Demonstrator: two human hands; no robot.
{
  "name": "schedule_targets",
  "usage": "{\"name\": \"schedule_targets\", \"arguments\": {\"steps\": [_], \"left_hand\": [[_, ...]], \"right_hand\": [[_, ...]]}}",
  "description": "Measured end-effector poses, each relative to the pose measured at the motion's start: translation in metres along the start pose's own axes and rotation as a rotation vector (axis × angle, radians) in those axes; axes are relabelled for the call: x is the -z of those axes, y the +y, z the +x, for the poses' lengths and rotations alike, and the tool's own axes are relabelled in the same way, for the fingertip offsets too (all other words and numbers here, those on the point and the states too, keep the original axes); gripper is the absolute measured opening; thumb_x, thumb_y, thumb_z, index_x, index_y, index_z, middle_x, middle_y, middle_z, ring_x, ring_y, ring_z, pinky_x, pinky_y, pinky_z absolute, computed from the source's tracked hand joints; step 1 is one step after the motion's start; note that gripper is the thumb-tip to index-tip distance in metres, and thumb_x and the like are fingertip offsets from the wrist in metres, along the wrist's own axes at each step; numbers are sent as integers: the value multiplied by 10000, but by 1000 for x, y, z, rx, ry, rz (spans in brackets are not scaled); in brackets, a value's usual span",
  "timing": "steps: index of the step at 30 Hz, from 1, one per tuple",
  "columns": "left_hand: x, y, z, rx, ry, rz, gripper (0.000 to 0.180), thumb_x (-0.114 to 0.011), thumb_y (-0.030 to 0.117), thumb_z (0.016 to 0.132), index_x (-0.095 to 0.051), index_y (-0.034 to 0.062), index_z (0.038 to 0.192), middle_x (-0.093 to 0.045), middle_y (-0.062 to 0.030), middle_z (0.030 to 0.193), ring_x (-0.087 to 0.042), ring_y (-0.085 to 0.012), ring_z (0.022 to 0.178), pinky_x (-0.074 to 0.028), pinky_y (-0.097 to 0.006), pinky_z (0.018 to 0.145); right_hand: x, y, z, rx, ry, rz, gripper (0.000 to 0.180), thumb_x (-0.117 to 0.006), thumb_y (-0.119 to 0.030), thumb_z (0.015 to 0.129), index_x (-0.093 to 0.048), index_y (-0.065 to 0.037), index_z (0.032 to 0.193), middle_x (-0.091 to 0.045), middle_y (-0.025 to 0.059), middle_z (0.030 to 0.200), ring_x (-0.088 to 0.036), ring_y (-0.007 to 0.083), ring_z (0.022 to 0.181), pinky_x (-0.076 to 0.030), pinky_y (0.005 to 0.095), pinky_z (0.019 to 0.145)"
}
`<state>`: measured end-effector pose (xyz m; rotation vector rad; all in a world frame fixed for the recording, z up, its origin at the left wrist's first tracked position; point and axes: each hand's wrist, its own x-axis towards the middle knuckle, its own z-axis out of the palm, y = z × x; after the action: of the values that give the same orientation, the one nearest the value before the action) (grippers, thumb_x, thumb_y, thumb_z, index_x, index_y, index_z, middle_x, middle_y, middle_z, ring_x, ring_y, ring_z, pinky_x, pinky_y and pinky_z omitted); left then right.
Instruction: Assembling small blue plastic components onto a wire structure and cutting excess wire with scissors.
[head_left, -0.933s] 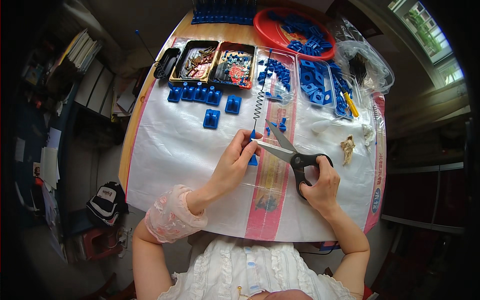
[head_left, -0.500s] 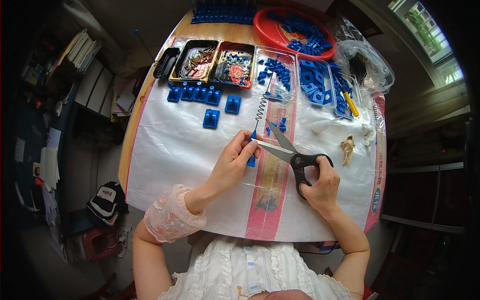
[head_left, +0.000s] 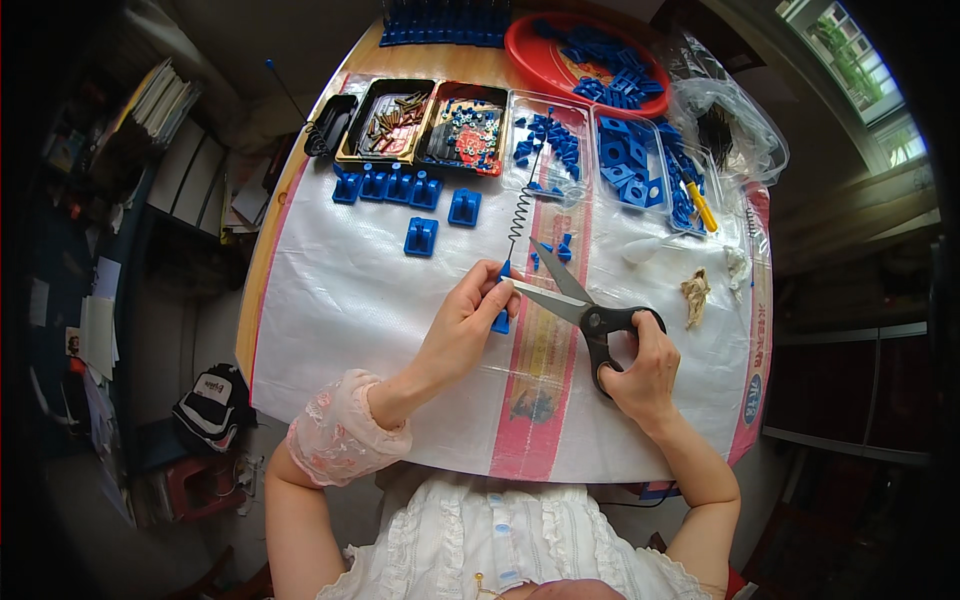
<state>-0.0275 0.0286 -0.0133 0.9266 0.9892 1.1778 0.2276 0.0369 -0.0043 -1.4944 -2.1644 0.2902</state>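
My left hand [head_left: 466, 312] is closed around a blue plastic part [head_left: 501, 323], its ends showing above and below the fingers. From the part's top rises a thin dark wire with a coiled middle [head_left: 520, 215], reaching up over a clear tray. My right hand [head_left: 645, 372] has its thumb and fingers through the black handles of a pair of scissors [head_left: 553, 300]. The blades are spread apart. One blade's tip lies at my left thumb and the blue part; whether it touches is hard to see. The other blade points toward small loose blue pieces [head_left: 563, 247].
Several blue bases [head_left: 420, 237] stand left of the wire. Behind them are a tray of brass-coloured screws [head_left: 347, 157], a tray of nuts [head_left: 425, 165], clear trays of blue parts [head_left: 630, 165] and a red basin [head_left: 520, 60]. A yellow-handled tool [head_left: 702, 208] and crumpled cloth [head_left: 695, 295] lie right.
Almost nothing differs. The hands, the scissors and the blue part with its wire hold nearly the same place; the view has shifted very slightly.
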Motion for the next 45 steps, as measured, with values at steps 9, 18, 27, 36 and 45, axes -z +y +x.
{"name": "schedule_targets", "arguments": {"steps": [9, 18, 27, 36, 45], "left_hand": [[0, 0, 1, 53, -11, -110, 197, -440, 178, 1064, -512, 29, 1171, -518, 1, 838, -448, -46, 764, -388, -193, 704], [-2, 0, 0, 52, 13, -99, 193, -439, 180, 1065, -513, 35, 1169, -510, 7, 838, -447, -40, 770, -393, -192, 716], [-1, 0, -1, 23, 10, -5, 222, -435, 205, 1068, -514, 45, 1200, -530, 8, 870, -465, -28, 802, -395, -182, 734], [-4, 3, -5, -102, 57, 255, 258, -415, 214, 1072, -502, 32, 1232, -555, -11, 922, -506, -62, 873, -412, -210, 795], [-4, 7, -5, -69, 49, 262, 241, -423, 212, 1071, -515, 38, 1210, -546, 1, 879, -487, -49, 835, -401, -200, 785]], "right_hand": [[-1, 1, -1, -1, -3, 3, 465, -746, -99, 564, -529, -4, 964, -574, 137, 786, -598, 333, 710, -454, 417, 631], [0, 0, 0, 6, 0, 1, 471, -747, -96, 559, -522, -10, 963, -574, 133, 785, -597, 334, 708, -453, 417, 627], [0, 0, 0, 9, -2, -3, 468, -746, -92, 556, -515, -17, 955, -562, 130, 773, -591, 333, 694, -447, 417, 614], [0, -2, 1, 24, 4, 7, 471, -746, -89, 557, -518, -14, 962, -562, 133, 775, -591, 336, 694, -449, 418, 613], [0, -1, 0, 10, -9, 0, 475, -748, -92, 556, -521, -12, 966, -568, 133, 783, -596, 336, 703, -450, 418, 619]]}}
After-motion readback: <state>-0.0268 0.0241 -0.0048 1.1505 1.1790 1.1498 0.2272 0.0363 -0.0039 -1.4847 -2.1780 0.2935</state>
